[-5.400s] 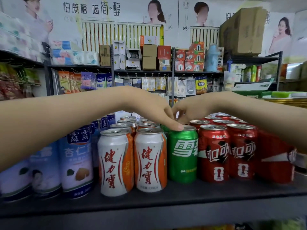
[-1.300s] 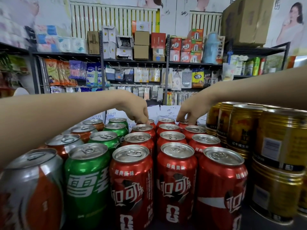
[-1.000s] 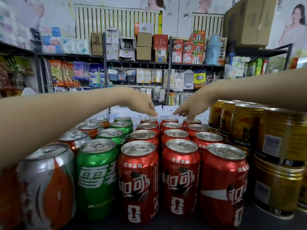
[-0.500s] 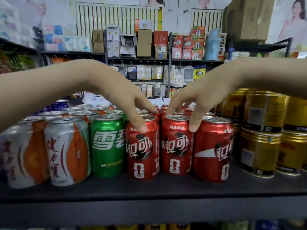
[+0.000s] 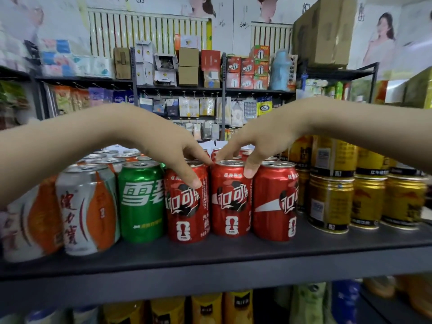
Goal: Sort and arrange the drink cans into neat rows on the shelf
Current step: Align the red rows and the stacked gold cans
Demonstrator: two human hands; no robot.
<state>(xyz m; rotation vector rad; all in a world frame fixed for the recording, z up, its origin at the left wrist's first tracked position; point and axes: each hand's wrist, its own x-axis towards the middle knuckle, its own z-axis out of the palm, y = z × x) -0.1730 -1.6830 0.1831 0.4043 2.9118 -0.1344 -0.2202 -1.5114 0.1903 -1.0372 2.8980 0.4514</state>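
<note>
Three red cola cans stand side by side at the front of the dark shelf (image 5: 210, 260), with more red cans in rows behind them. My left hand (image 5: 173, 148) reaches over the left red can (image 5: 187, 206), its thumb down the can's front and its fingers across the top. My right hand (image 5: 261, 141) pinches the middle red can (image 5: 231, 202) at its rim, with the thumb on the front by the seam with the right red can (image 5: 275, 202). A green can (image 5: 142, 197) and white-and-orange cans (image 5: 88, 211) stand to the left.
Stacked gold cans (image 5: 332, 199) fill the shelf to the right of the red ones. A strip of bare shelf runs in front of the cans. Yellow and blue packs (image 5: 205, 307) sit on the shelf below. Other racks of goods stand across the aisle.
Both hands came back from the rear cans to the front row and settled on the red cans. The view pulled back and lowered slightly.
</note>
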